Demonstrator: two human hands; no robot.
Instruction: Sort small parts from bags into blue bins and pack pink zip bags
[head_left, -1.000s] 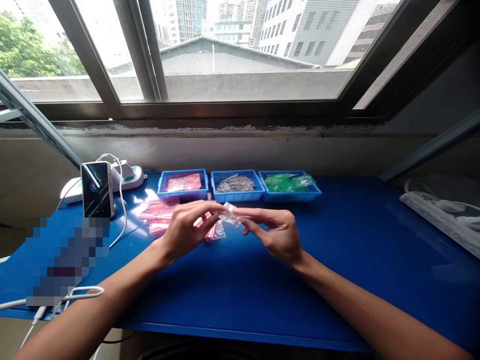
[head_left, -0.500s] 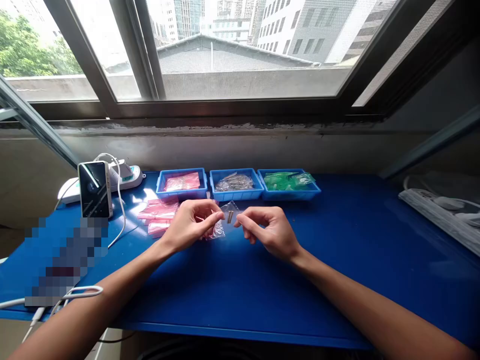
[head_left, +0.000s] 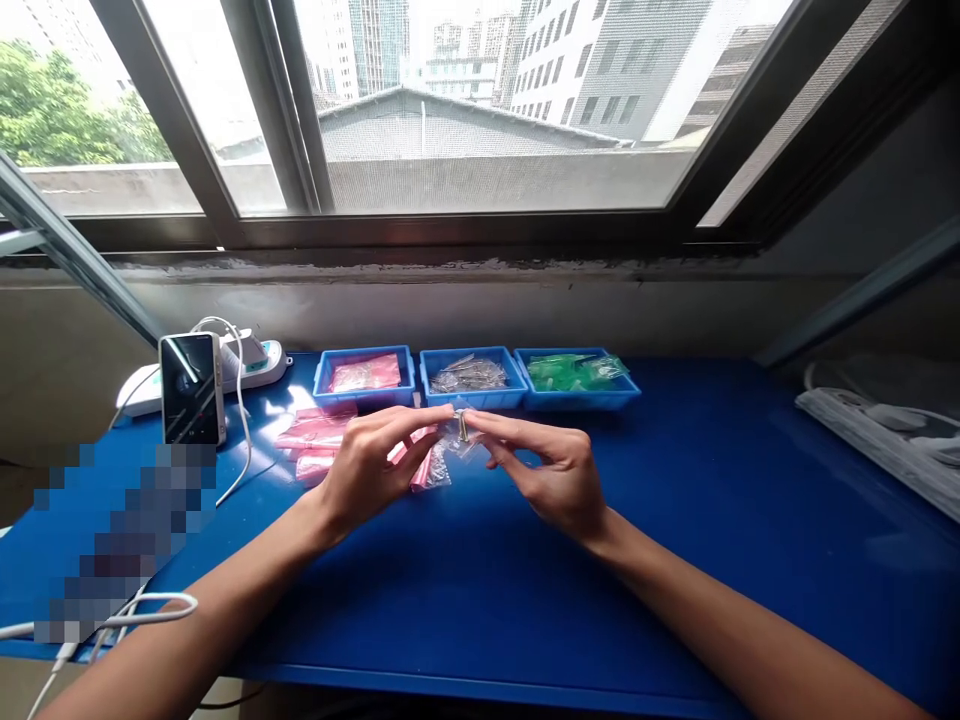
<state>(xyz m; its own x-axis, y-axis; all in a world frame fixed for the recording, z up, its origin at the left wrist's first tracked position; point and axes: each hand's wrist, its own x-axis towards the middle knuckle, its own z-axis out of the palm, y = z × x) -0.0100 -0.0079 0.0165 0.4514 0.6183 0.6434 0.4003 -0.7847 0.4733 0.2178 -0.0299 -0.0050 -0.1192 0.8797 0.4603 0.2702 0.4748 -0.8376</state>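
A small clear plastic bag [head_left: 457,447] hangs between my two hands over the table, with a few slim brassy screws [head_left: 463,429] visible in it. My left hand [head_left: 375,462] pinches the bag's left side between thumb and fingers. On the other side my right hand [head_left: 556,475] is closed at the bag's right edge, its index fingertip near the screws. Pink plastic bags [head_left: 315,430] lie on the table to the left of my left hand. Another pink bag [head_left: 424,470] and a clear one show partly behind that hand.
Three blue trays stand in a row at the back: one [head_left: 321,383] with pink bags, one [head_left: 480,400] with loose metal pieces, one [head_left: 581,401] with green bags. On the left are an upright phone [head_left: 191,390], a power strip [head_left: 139,390] and white cables [head_left: 246,430].
My right hand has moved in to the bag and my fingers have come together at its top. The bag is more bunched, and the view has tilted up slightly.
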